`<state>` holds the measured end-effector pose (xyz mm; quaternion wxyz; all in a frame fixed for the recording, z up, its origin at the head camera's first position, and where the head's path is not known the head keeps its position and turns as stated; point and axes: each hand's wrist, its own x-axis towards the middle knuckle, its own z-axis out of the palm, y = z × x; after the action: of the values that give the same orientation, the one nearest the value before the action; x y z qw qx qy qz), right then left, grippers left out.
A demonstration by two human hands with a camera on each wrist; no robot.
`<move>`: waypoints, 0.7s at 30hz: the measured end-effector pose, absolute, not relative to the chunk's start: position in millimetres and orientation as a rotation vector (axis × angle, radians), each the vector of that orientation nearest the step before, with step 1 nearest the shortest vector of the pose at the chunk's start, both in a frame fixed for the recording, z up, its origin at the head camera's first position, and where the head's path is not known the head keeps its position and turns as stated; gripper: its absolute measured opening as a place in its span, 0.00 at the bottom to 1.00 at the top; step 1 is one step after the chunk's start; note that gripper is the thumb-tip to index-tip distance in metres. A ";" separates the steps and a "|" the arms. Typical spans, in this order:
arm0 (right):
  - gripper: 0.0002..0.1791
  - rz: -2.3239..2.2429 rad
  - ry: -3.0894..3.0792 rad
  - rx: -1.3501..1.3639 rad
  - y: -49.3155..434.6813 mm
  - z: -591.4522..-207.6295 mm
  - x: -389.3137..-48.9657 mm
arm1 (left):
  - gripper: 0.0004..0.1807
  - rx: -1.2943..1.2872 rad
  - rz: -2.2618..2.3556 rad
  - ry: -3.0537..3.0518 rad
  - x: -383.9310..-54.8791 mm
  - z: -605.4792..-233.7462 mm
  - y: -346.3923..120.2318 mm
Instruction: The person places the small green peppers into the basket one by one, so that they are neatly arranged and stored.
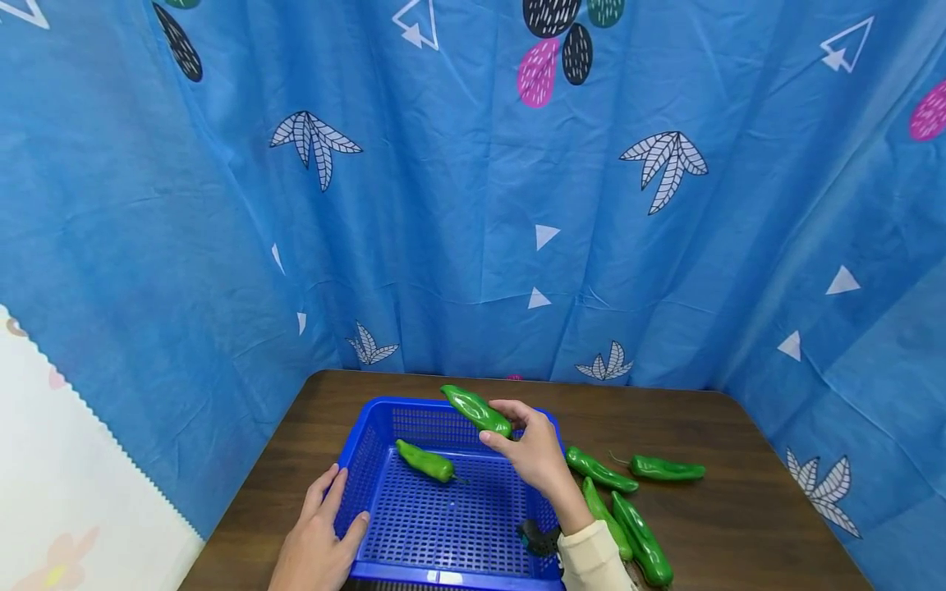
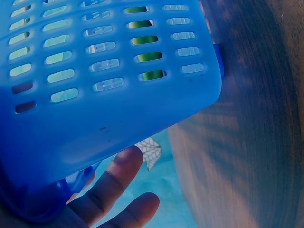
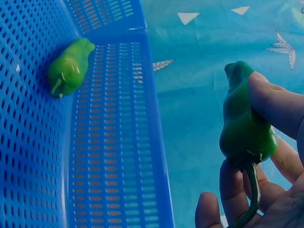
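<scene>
Apparently mid-transfer, the right hand (image 1: 532, 451) pinched a long green pepper (image 1: 473, 408) in its fingers near the far rim of the blue plastic basket (image 1: 443, 529), the left hand's (image 1: 316, 533) relaxed fingers touched its side, and lowering then releasing seemed needed

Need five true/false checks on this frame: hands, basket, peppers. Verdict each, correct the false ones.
1. The right hand holds a green pepper. True.
2. Both hands hold peppers. False: the left hand is at the left rim of the blue basket.
3. A single pepper lies inside the basket. True.
4. Every other pepper sits left of the basket. False: the loose peppers lie on the table, right of it.
5. The right wrist view shows the held pepper's stem. True.
</scene>
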<state>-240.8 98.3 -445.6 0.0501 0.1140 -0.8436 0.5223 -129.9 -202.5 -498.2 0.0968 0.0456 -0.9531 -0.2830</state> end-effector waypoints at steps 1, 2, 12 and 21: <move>0.28 1.595 -2.574 0.352 96.1 -446.0 -241.2 | 0.40 0.137 -0.837 -2.821 -129.9 -498.4 -202.3; 0.28 1.600 -2.579 0.361 93.9 -446.5 -241.6 | 0.40 0.139 -0.839 -2.822 -129.5 -498.2 -202.2; 0.26 1.658 -2.565 0.466 67.9 -451.9 -245.5 | 0.40 0.181 -0.869 -2.852 -130.1 -498.8 -202.0; 0.25 1.650 -2.599 0.464 55.1 -455.0 -244.3 | 0.41 0.182 -0.863 -2.853 -130.9 -499.4 -201.3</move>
<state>-244.3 55.1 -455.0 0.0142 0.1490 -0.8348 0.5299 -130.9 -201.3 -499.4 0.0777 0.0609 -0.9525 -0.2881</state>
